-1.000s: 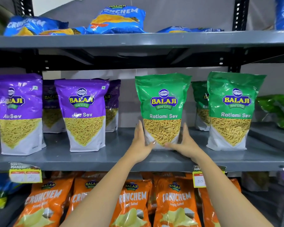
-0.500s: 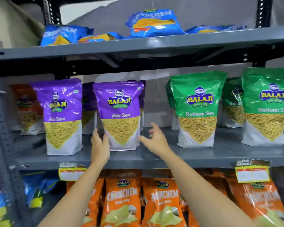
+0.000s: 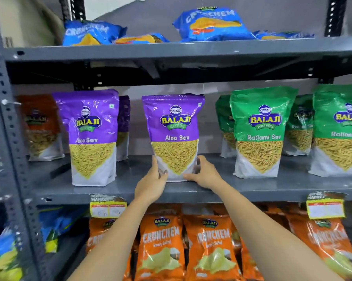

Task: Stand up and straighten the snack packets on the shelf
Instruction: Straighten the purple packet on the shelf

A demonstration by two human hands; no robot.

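Note:
A purple Aloo Sev packet (image 3: 174, 126) stands upright at the middle of the grey middle shelf (image 3: 130, 191). My left hand (image 3: 151, 184) grips its lower left edge and my right hand (image 3: 204, 174) grips its lower right corner. A second purple Aloo Sev packet (image 3: 91, 136) stands upright to the left. To the right stand a green Ratlami Sev packet (image 3: 261, 131) and another green packet (image 3: 339, 130) at the frame edge. More purple and green packets stand behind the front row, partly hidden.
Blue Crunchem bags (image 3: 211, 24) lie flat on the top shelf. Orange Crunchem bags (image 3: 161, 246) fill the shelf below. An orange packet (image 3: 40, 126) stands at the far left. Price tags (image 3: 108, 206) hang from the shelf edge. A perforated upright post (image 3: 8, 128) frames the left side.
Both hands left the green Ratlami Sev packet, moved left, and closed on the base of the middle purple Aloo Sev packet. My view shifted left with them.

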